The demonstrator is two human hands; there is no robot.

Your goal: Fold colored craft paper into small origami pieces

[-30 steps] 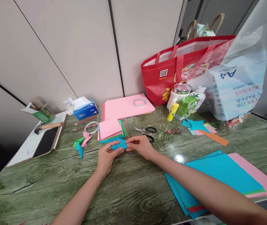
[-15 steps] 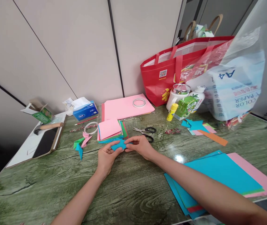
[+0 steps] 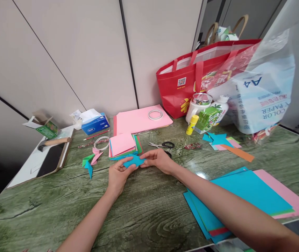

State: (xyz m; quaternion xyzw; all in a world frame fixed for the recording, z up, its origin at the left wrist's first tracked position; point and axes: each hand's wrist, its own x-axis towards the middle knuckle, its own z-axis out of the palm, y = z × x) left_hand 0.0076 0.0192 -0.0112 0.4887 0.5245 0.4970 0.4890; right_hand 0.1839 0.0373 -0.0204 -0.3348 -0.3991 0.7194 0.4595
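Scissors (image 3: 161,145) (right hand (image 3: 161,162) overlapping), paper stack (image 3: 123,144), blue paper (image 3: 134,161) held

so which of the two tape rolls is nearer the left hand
The tape roll on the table, just left of the small square paper stack; the other roll lies farther from the left hand, on the large pink sheets.

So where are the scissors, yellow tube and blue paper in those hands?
Scissors (image 3: 161,145), head view: near the pivot.
Yellow tube (image 3: 192,125), head view: its side.
Blue paper (image 3: 134,161), head view: its middle.
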